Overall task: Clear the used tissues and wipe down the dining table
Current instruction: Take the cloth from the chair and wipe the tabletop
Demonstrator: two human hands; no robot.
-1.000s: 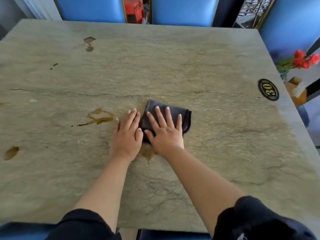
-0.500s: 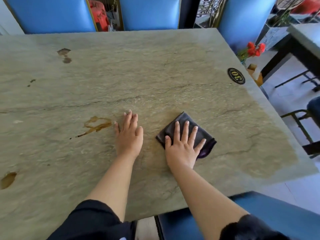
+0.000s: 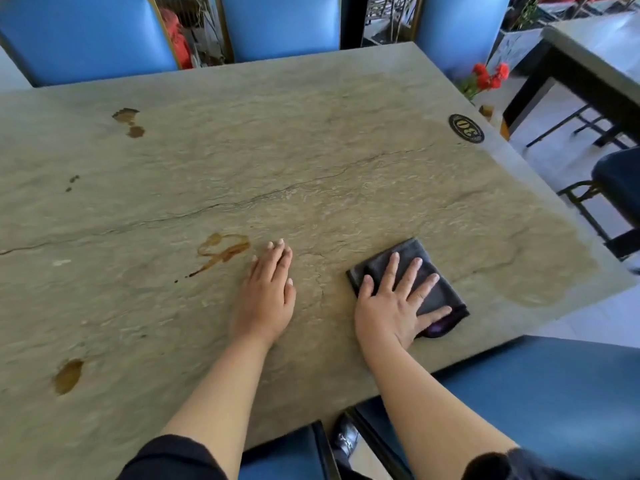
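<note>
The wiping step is in hand: no used tissues show anywhere on the counter (image 3: 311,140), so that part of the task looks done, and the person is working a dark folded cloth (image 3: 434,292) over the stone top. The right hand (image 3: 391,306) lies flat on the cloth, fingers straight and spread, palm pressing it down. This grip is apart, not clamped on the cloth, which is only pinned under the hand. The left hand (image 3: 266,296) rests flat on the bare counter just left of centre, fingers straight and close together, holding nothing; it seems to serve as a brace.

The cloth lies near the counter's right front corner, directly under the right fingers, with its far edge and right edge showing beyond the fingertips. The stone around that corner looks darker, perhaps damp from wiping.

The dirt that remains is all on the other side. A brown looping spill (image 3: 223,249) lies just beyond the left hand's fingertips, well apart from the cloth. A brown puddle (image 3: 68,375) sits near the front left edge, a double brown blotch (image 3: 130,123) lies far back on the left, and a few small dark specks (image 3: 72,181) lie between them.

The next move, by this layout, calls for sliding the cloth leftward under steady palm pressure, past the left hand, to reach the looping spill first. The left hand would need to lift or shift out of the path.
</note>
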